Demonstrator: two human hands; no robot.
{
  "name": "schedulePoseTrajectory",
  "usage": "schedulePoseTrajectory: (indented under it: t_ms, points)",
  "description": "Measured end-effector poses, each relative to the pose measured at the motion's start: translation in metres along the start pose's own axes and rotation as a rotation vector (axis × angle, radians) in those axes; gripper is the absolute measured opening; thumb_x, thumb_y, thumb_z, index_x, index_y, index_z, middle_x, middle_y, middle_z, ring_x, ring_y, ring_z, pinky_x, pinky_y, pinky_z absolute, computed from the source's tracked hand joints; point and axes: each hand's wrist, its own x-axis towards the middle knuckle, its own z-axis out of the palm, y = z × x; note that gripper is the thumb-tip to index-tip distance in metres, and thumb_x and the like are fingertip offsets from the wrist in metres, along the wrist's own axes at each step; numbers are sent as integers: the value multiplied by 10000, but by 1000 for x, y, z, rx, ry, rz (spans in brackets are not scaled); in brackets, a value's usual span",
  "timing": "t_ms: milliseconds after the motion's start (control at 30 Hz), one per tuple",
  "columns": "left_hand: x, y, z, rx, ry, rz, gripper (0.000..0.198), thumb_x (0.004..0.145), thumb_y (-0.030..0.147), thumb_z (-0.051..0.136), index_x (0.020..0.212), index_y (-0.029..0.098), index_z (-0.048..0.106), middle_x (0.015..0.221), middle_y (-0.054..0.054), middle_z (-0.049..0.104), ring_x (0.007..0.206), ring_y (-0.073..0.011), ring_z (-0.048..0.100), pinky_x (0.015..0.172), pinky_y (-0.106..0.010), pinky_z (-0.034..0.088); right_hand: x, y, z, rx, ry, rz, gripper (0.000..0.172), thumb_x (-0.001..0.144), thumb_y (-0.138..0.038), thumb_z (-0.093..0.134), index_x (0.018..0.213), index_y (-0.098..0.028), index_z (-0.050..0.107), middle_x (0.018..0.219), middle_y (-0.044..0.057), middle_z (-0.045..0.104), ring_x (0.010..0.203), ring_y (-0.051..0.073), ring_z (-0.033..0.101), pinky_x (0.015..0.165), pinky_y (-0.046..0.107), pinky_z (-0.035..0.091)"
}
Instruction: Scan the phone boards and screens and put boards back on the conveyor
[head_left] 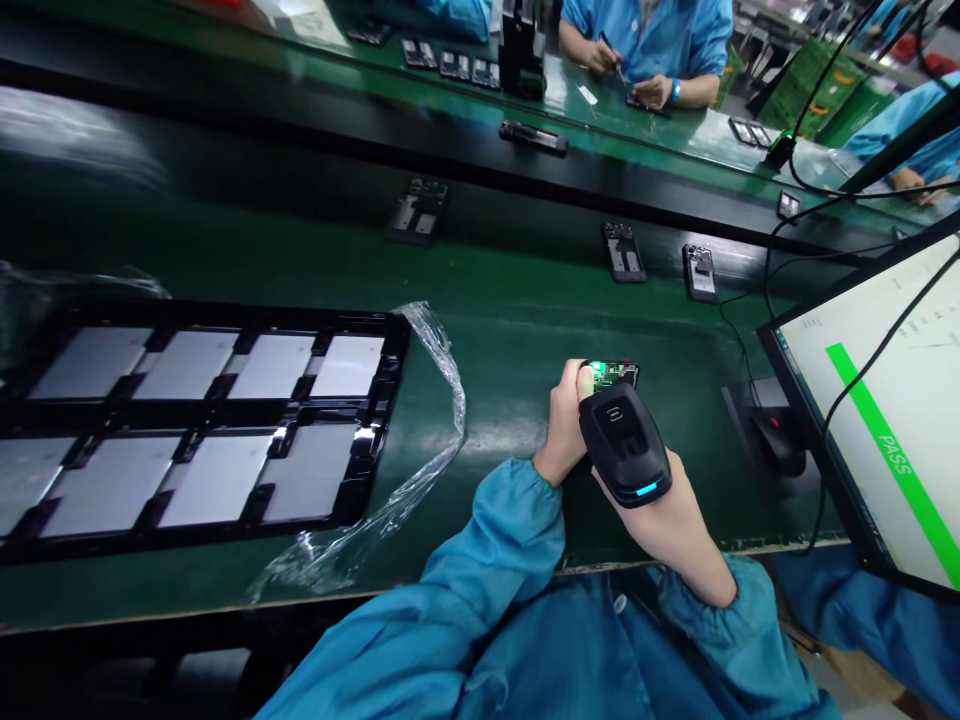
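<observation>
My right hand [667, 520] grips a black handheld scanner [624, 445] with a lit blue strip, aimed forward over a small phone board [619, 373] that glows green at its near end. My left hand [564, 420] is closed round the near end of that board, thumb on top, holding it on the green bench [510, 370]. Both arms wear blue sleeves. The fingers of my right hand are hidden under the scanner.
A black tray [375, 470] of several grey panels lies to the left, with loose clear plastic wrap [442, 400] at its right edge. A monitor [885, 410] showing a green PASS bar stands right. Phone frames [622, 250] ride the belt. A person in blue [645, 50] works opposite.
</observation>
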Motion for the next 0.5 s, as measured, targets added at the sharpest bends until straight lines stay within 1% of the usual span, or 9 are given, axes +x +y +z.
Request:
schedulePoseTrajectory:
  t_ms: [67, 133, 233, 300, 400, 500]
  points:
    - [-1, 2, -1, -11, 0, 17, 201, 976, 374, 513, 857, 225, 577, 725, 11, 599, 663, -148, 526, 623, -248, 354, -5, 4, -4, -4, -24, 2, 119, 755, -182, 698, 851, -200, 630, 743, 8, 684, 648, 170, 591, 586, 275, 495]
    - [-2, 3, -2, -20, 2, 60, 251, 993, 410, 477, 858, 223, 576, 741, 4, 597, 682, -149, 532, 640, -244, 362, -10, 8, -9, -10, -23, 13, 111, 748, -186, 707, 828, -203, 632, 735, 15, 687, 650, 180, 602, 589, 286, 506]
    - [-2, 4, -3, -14, 2, 113, 256, 990, 431, 483, 887, 221, 587, 762, -4, 600, 709, -154, 541, 673, -239, 372, -16, 10, -13, -12, 8, 37, 115, 739, -186, 715, 819, -206, 635, 723, 20, 687, 646, 193, 618, 585, 296, 510]
    - [-3, 3, -3, 3, 20, 102, 256, 989, 438, 485, 904, 222, 594, 773, -8, 611, 718, -159, 551, 669, -241, 370, -17, 8, -12, 2, 22, 38, 122, 728, -175, 714, 812, -203, 629, 710, 17, 683, 633, 192, 613, 570, 291, 501]
    - [-4, 2, -2, 44, 53, 82, 264, 997, 441, 458, 920, 227, 593, 781, -10, 625, 715, -163, 561, 651, -243, 371, -16, 4, -8, 23, 14, 27, 133, 701, -146, 713, 755, -200, 604, 657, -2, 654, 579, 168, 569, 527, 271, 470]
    - [-5, 3, -2, 67, 60, 109, 272, 1004, 435, 434, 905, 228, 578, 759, -4, 611, 696, -158, 551, 641, -242, 375, -15, 1, -8, 26, 10, 22, 127, 711, -148, 717, 769, -196, 615, 668, -1, 660, 595, 173, 580, 545, 275, 475]
